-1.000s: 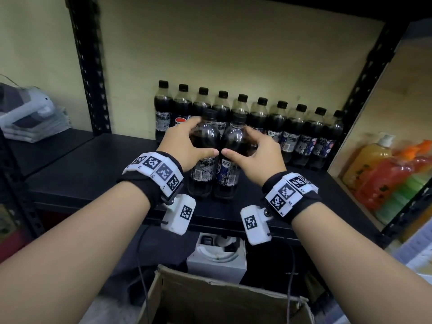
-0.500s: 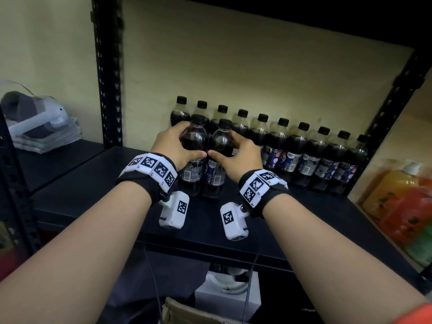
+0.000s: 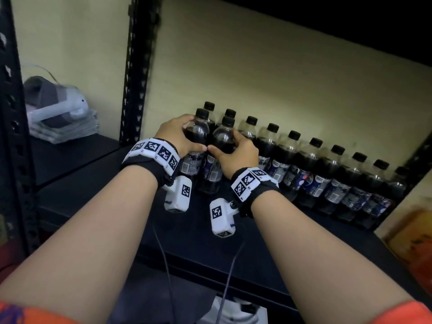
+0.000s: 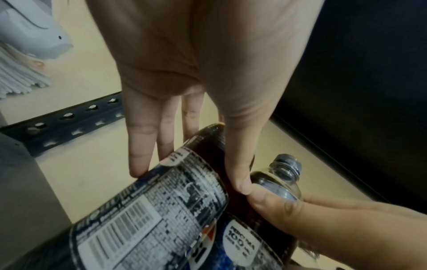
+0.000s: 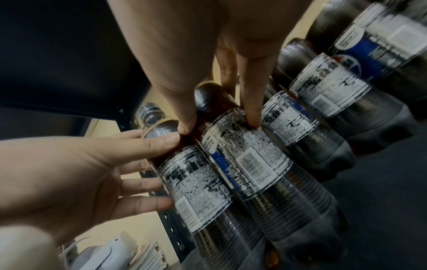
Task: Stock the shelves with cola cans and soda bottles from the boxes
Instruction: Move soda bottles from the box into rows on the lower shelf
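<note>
2 cola bottles pushed back to the row

Left hand (image 3: 177, 134) grips 1 bottle (image 3: 196, 146), right hand (image 3: 236, 155) the other (image 3: 218, 148), now deeper on the shelf (image 3: 98, 183).

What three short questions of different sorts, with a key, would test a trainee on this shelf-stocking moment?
1. True or false: the left hand holds a can.
2. Which hand grips the right front bottle: A left, B right?
3. Fill in: the row of bottles stands along the back ____.

Key: 1 false, it grips the left front bottle. 2 B. 3 wall.
</note>
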Demonstrator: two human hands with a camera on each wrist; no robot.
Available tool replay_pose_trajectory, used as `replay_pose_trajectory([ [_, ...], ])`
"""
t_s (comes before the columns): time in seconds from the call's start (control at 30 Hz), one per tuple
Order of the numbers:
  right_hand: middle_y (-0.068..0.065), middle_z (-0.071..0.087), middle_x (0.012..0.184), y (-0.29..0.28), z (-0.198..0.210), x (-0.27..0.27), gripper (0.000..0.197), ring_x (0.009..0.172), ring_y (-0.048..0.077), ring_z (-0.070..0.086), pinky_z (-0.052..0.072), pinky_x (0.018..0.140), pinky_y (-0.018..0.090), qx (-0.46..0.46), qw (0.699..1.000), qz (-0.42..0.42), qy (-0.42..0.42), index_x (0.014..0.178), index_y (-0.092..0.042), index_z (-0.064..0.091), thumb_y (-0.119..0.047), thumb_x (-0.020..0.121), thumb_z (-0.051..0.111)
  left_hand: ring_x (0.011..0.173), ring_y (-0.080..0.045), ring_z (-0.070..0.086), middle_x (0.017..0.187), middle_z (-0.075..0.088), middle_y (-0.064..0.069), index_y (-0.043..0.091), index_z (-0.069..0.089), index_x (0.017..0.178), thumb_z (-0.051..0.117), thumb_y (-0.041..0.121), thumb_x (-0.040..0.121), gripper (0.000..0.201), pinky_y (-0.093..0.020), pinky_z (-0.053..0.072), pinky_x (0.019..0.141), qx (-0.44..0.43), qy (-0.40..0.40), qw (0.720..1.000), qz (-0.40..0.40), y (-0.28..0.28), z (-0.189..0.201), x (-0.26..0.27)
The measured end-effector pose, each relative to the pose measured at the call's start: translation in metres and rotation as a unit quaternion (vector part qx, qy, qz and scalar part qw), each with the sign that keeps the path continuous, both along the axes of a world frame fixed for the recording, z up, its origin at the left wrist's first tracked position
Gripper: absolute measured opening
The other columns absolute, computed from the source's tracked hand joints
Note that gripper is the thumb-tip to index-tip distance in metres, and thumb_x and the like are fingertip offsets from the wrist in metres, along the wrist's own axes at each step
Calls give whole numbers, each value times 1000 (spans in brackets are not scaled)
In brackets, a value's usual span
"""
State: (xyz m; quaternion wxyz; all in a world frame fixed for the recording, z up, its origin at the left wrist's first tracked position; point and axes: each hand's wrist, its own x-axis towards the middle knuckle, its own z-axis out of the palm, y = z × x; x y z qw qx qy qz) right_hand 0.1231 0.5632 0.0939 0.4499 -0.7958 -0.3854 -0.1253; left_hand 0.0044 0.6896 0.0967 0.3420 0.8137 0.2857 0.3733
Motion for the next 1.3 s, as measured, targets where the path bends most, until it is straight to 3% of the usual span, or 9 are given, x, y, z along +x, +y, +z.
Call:
replay_pose_trajectory([
  [0.13,0,66,134,23,-3,-2,81,123,20,62,55,99,37,-2,1000,-7,-7,145,-23,53,-53,76,83,102,-13,57,111,60,9,30,55,139,93,30,68,80,-24,44,88,-16,-8,1000,4,20,0,-1],
  [0.3,-2,64,137,45,-1,-8,81,128,17,58,50,105,32,14,1000,20,16,145,-20,55,-48,75,86,121,-19,57,136,59,1,29,47,147,91,29,71,88,-23,41,94,-29,-6,1000,3,45,3,-9],
  [0.47,-1,66,133,70,0,-19,77,123,17,61,50,102,30,22,999,42,9,143,-21,56,-44,77,87,113,-16,56,136,59,-1,28,47,148,89,27,73,86,-22,39,91,-20,-23,999,17,70,0,-20],
  [0.67,0,62,139,106,-2,-30,82,129,18,58,50,104,31,21,998,55,-22,146,-20,52,-47,76,86,136,-18,48,149,51,1,29,43,151,88,28,76,87,-24,35,106,-11,-50,998,45,101,-8,-30],
  [0.8,1,65,134,129,-1,-30,83,121,19,63,55,98,33,1,998,47,-48,146,-23,52,-51,75,85,134,-15,49,148,52,3,29,44,151,86,26,78,84,-19,33,98,-14,-83,995,50,119,-15,-31],
  [0.97,5,63,135,145,10,-25,82,122,23,62,54,98,34,-32,998,22,-57,144,-19,51,-50,77,85,133,-14,50,146,53,4,30,45,150,88,25,76,85,-29,40,110,-28,-109,993,33,133,-20,-29],
  [1.03,6,63,134,149,16,-23,82,121,24,62,54,96,33,-61,996,13,-66,143,-18,50,-51,76,85,130,-13,52,141,57,3,29,46,149,88,25,75,86,-25,39,107,-33,-120,992,32,138,-21,-29],
  [1.13,4,65,127,153,22,-22,79,114,23,64,50,83,27,-98,991,13,-94,140,-17,48,-50,77,84,131,-12,52,142,57,2,29,47,148,90,24,73,87,-21,38,103,-44,-138,989,34,145,-23,-27],
  [1.3,3,66,114,155,30,-16,74,104,23,66,50,76,28,-115,985,6,-127,129,-14,50,-46,73,88,116,-5,52,130,61,10,30,51,145,89,19,73,82,-31,43,109,-49,-170,984,20,144,-28,-18],
])
